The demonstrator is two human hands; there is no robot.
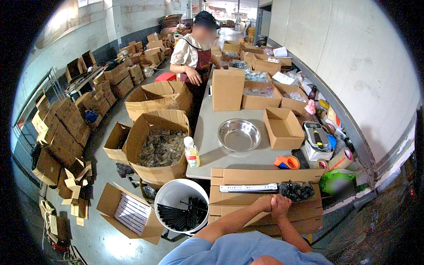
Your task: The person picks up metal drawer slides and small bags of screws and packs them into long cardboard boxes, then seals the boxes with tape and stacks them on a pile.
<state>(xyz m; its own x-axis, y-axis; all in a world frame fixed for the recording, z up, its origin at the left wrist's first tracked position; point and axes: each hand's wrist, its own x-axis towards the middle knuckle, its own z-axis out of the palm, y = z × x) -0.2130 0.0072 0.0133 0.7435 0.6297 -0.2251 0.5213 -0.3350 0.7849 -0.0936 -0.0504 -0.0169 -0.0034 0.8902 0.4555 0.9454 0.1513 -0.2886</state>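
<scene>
My left hand (266, 203) and my right hand (281, 206) are closed together, fingers pressed against each other, above a flattened cardboard box (229, 202) at the near end of the table. Whatever lies between them, if anything, is hidden. Just beyond the hands, a pale metal drawer slide (248, 187) rests lengthwise across the cardboard. At its right end sits a bundle of dark parts in clear plastic bags (297, 191), close to my right hand. Neither the slide nor the bundle is visibly gripped.
A white bucket (160, 194) of black rails and a carton (110, 198) of pale rails stand at left. On the table are a steel bowl (239, 134), a bottle (191, 152), an orange tape dispenser (287, 162) and an open carton (285, 137). A co-worker (196, 57) stands beyond.
</scene>
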